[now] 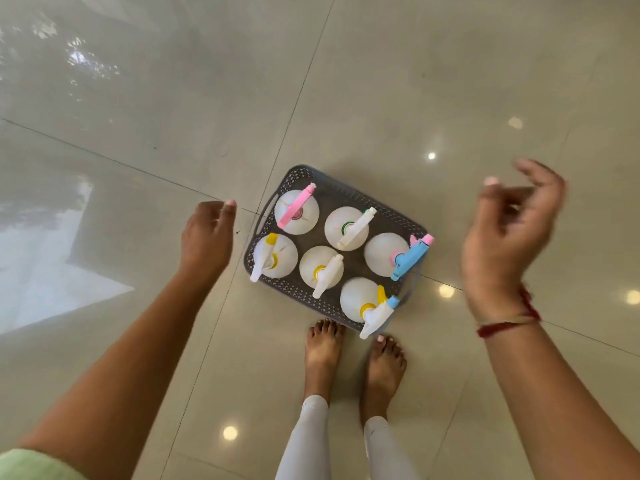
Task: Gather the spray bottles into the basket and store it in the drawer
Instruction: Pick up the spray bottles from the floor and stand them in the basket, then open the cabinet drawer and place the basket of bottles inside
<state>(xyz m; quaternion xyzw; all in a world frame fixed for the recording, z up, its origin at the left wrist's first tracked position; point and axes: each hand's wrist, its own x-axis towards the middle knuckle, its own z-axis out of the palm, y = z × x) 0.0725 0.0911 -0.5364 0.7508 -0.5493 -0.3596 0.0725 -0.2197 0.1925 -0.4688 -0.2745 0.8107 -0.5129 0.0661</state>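
A grey perforated basket (394, 216) stands on the tiled floor just ahead of my bare feet. Several white spray bottles stand upright inside it, among them one with a pink trigger (296, 212), one with a blue and pink trigger (388, 254) and one with a yellow and blue trigger (360, 299). My left hand (207, 237) hovers left of the basket, fingers loosely curled, holding nothing. My right hand (509, 230) is raised to the right of the basket, blurred, fingers apart and empty. No drawer is in view.
Glossy beige floor tiles (381, 98) surround the basket, with reflections of ceiling lights and a window. My feet (353, 355) stand right behind the basket's near edge.
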